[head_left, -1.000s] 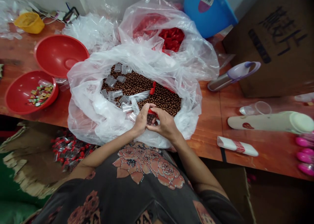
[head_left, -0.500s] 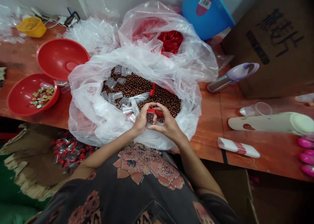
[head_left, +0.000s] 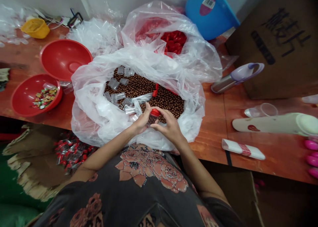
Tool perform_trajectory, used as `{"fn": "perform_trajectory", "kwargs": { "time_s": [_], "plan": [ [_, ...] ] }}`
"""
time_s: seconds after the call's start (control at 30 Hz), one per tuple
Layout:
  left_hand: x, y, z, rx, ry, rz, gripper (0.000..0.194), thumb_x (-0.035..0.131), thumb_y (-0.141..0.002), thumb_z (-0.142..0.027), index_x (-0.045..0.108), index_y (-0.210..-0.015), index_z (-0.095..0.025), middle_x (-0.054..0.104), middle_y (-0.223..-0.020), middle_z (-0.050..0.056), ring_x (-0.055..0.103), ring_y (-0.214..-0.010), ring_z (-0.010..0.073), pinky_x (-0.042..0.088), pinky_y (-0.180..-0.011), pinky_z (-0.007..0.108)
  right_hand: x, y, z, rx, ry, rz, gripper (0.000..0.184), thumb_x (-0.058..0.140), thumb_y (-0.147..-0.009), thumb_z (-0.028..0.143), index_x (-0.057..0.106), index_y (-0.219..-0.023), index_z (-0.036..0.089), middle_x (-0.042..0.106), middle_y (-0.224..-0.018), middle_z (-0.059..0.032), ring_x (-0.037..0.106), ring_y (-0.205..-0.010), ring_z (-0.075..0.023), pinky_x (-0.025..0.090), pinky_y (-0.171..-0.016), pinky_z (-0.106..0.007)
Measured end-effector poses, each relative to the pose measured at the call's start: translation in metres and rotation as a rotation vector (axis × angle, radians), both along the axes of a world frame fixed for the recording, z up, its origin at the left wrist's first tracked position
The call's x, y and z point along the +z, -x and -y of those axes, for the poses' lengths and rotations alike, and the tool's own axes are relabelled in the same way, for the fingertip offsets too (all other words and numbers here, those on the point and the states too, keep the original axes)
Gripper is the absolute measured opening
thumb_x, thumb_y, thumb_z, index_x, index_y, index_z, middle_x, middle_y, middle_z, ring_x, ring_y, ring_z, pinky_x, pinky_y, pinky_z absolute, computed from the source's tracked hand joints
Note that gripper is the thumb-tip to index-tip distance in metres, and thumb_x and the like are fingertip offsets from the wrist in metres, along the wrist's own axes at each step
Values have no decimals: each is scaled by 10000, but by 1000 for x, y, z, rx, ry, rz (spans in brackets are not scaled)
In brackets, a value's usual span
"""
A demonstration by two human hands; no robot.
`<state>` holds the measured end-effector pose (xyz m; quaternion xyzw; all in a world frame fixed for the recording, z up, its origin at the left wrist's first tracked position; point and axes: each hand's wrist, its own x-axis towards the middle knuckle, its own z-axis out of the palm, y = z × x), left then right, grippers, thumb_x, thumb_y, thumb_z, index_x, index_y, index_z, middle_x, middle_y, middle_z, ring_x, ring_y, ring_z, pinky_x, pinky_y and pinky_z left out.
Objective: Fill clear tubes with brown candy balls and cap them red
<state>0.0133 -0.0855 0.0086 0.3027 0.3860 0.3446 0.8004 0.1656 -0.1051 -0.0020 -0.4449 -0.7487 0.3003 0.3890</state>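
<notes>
Between my two hands, over the near rim of a plastic bag, is a small clear container with a red lid (head_left: 155,112); brown balls show through its wall. My left hand (head_left: 142,121) grips it from the left. My right hand (head_left: 169,123) closes on it from the right, fingers at the lid and thumb low. Beneath them the white plastic bag (head_left: 91,97) holds many brown balls (head_left: 141,84). Several empty clear containers (head_left: 113,84) lie on the balls at the left. A loose red lid (head_left: 155,90) rests on the balls just beyond my hands.
Two red bowls (head_left: 66,54) stand at the left, one holding small colourful pieces (head_left: 45,98). Behind is a bag of red lids (head_left: 174,42) beside a blue bucket (head_left: 211,15). Flasks (head_left: 265,123) and a cardboard box (head_left: 275,54) are at right. Filled containers (head_left: 73,150) lie below, left.
The red lid, earlier with a flap standing out to the right, now sits over the container's top. My right fingers have moved in against it.
</notes>
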Motion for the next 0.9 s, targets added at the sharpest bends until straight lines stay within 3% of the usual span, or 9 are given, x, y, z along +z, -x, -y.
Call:
{"fn": "perform_trajectory", "kwargs": {
  "time_s": [0.1, 0.2, 0.37, 0.47, 0.6, 0.73, 0.8, 0.9],
  "plan": [
    [3, 0, -1, -9, 72, -14, 693, 324, -831, -820, 548, -744, -170, 482, -511, -10, 410, -377, 83, 256, -351, 190, -2, 2, 0, 47, -96, 128, 770, 743, -802, 416, 362, -1460, 294, 572, -1357, -127, 564, -1214, -313, 493, -1004, -535],
    [3, -1, 0, 15, 137, -4, 610, 412, -851, -750, 445, -628, -183, 436, -476, -19, 389, -376, 71, 258, -362, 186, -7, 4, -2, 70, -180, 175, 804, 741, -803, 389, 316, -1472, 253, 571, -1334, -164, 571, -1196, -327, 502, -975, -539],
    [-2, -4, 9, 113, 150, 38, 498, 442, -876, -655, 469, -712, -186, 411, -469, -41, 356, -391, 74, 286, -400, 188, -15, 9, -2, 104, -243, 159, 811, 741, -800, 378, 303, -1469, 242, 585, -1313, -172, 593, -1169, -323, 515, -950, -528],
    [-1, 2, 11, 140, 74, -26, 453, 413, -895, -616, 532, -883, -180, 424, -515, -50, 381, -426, 90, 323, -441, 202, -16, 14, -1, 129, -211, 177, 840, 732, -813, 404, 268, -1497, 249, 572, -1335, -170, 573, -1214, -327, 497, -988, -547],
    [5, 45, -2, 187, -284, -426, 361, 403, -943, -485, 527, -1116, -194, 526, -680, -23, 502, -587, 121, 422, -579, 238, -12, 8, -15, 203, -111, 292, 778, 666, -876, 386, 267, -1521, 216, 507, -1422, -180, 504, -1315, -309, 456, -1070, -521],
    [9, 109, -27, 171, -667, -1117, 216, 472, -938, -346, 596, -985, -176, 609, -890, 48, 548, -835, 171, 438, -780, 298, -8, -8, -44, 152, -46, 464, 454, 551, -937, 265, 516, -1380, 175, 536, -1398, -174, 531, -1292, -306, 467, -1061, -493],
    [6, 131, -36, 115, -736, -1359, 187, 501, -930, -316, 616, -938, -169, 616, -904, 67, 544, -872, 196, 430, -832, 327, -6, -7, -56, 149, -39, 520, 335, 476, -964, 218, 618, -1264, 177, 619, -1293, -149, 606, -1183, -277, 504, -1007, -453],
    [-3, 140, -44, 12, -752, -1518, 189, 518, -928, -304, 640, -899, -162, 600, -862, 80, 543, -885, 222, 433, -853, 347, -2, 19, -64, 271, -60, 553, 283, 445, -972, 187, 691, -1111, 187, 708, -1079, -108, 657, -1004, -239, 525, -923, -403]
  ]
}}
